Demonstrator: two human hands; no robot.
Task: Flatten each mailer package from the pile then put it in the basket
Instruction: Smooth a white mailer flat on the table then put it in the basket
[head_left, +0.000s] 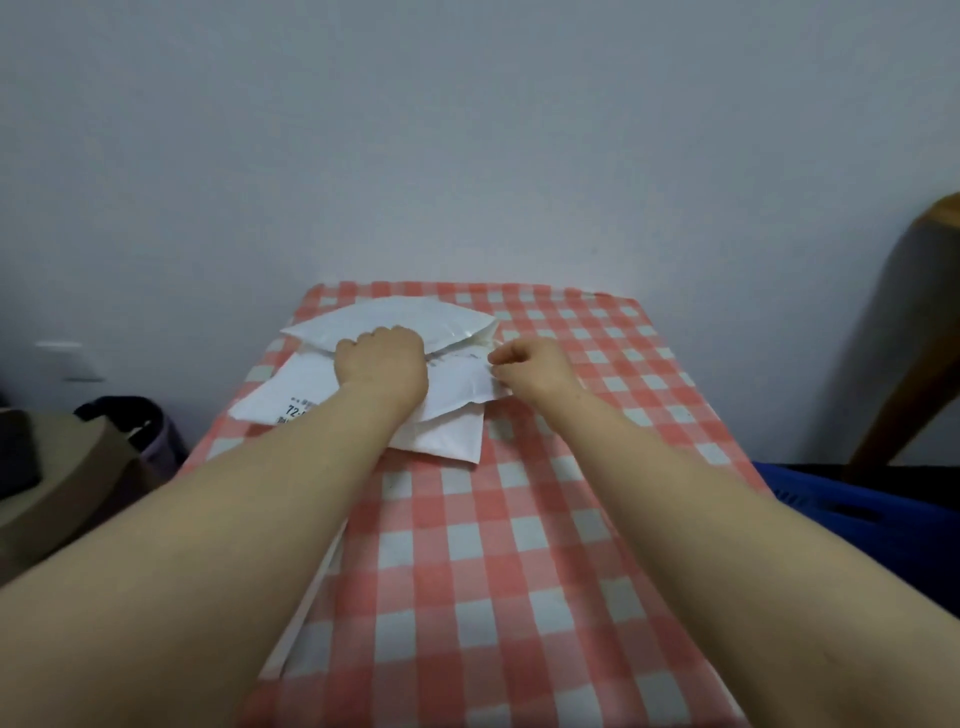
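Several white mailers (447, 436) lie piled at the far end of my checked table (519, 571). My left hand (382, 364) sits curled on the pile, and I cannot tell whether it grips anything. My right hand (527, 364) pinches the right edge of the labelled mailer (457, 384).

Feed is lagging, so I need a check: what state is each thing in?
far mailer: puffed
labelled mailer: creased, unflattened
bottom mailer: lying flat
basket: contents hidden
left hand: curled, pressing down; grip unclear
right hand: pinching labelled mailer's edge
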